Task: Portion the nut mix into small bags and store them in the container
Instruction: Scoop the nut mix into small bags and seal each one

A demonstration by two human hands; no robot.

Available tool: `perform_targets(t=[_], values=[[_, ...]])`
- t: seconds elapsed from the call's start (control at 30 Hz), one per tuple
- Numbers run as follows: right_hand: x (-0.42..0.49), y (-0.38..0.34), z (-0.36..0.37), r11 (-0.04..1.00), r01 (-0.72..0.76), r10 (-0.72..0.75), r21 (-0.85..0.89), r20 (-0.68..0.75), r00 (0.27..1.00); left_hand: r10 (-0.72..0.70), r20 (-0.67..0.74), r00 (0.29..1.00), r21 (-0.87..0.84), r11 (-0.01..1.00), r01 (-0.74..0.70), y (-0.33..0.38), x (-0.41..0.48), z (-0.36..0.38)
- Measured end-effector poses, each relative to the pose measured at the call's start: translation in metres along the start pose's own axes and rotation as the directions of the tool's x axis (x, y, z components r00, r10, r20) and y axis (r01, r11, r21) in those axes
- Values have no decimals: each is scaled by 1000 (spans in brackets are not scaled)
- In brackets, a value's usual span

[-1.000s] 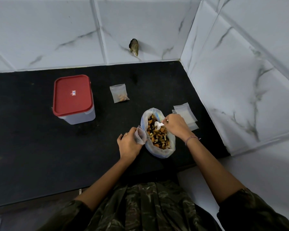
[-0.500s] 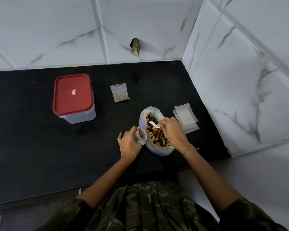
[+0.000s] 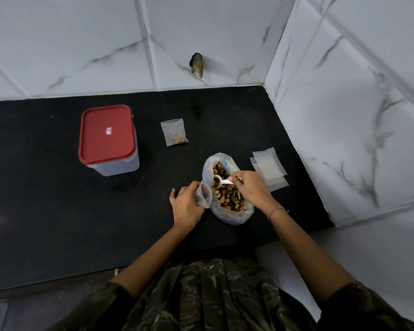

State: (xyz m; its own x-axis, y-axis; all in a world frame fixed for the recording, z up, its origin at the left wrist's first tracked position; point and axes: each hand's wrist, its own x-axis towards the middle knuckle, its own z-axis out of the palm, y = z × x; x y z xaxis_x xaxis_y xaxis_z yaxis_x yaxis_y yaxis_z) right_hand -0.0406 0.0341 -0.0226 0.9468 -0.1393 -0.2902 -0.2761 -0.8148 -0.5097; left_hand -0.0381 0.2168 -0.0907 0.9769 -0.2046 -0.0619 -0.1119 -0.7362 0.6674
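Note:
A large clear bag of nut mix [image 3: 227, 211] lies open on the black counter. My right hand [image 3: 252, 189] pinches the handle of a white plastic spoon [image 3: 221, 182] whose bowl carries a few nuts above the mix. Just left of the big bag, my left hand [image 3: 185, 205] holds a small clear bag [image 3: 204, 195] with its mouth open. A small bag holding some nuts [image 3: 175, 132] lies flat farther back. The clear container with a red lid [image 3: 106, 137] stands shut at the left.
Several empty small bags [image 3: 269, 168] lie stacked right of the big bag, near the marble side wall [image 3: 344, 115]. The back wall has a dark hole [image 3: 197, 65]. The counter's front edge [image 3: 58, 278] runs just before my body.
My right hand has lifted the spoon out of the nut mix with nuts in its bowl and moved it left toward the small bag. My left hand has stayed in place.

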Motion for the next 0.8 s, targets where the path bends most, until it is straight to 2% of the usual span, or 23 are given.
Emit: perform_targets(t=[0.1,0.17,0.33,0.43,0.53,0.63,0.8], values=[[1,6,-14,999,-32,31,10,117,993,-7,3,1000,2,1000,7,1,0,-1],[3,5,-16,998,-56,53,18,138,989,-8,13,1000,-1,1000,8,1,0,-2],[3,-1,3,987,-141,142,78,-8,990,-12,31,999,-9,1000,13,2,0,-4],[0,3,6,961,-196,206,195,-30,978,-16,18,1000,-51,999,17,4,0,-8],[-5,11,4,875,-277,303,398,-4,953,-26,18,1000,-93,995,27,3,0,-8],[-10,18,2,730,-345,381,590,68,922,-40,15,999,-140,989,42,3,2,-10],[-20,18,-2,546,-388,421,743,158,893,-25,-17,1000,-180,983,21,9,4,-20]])
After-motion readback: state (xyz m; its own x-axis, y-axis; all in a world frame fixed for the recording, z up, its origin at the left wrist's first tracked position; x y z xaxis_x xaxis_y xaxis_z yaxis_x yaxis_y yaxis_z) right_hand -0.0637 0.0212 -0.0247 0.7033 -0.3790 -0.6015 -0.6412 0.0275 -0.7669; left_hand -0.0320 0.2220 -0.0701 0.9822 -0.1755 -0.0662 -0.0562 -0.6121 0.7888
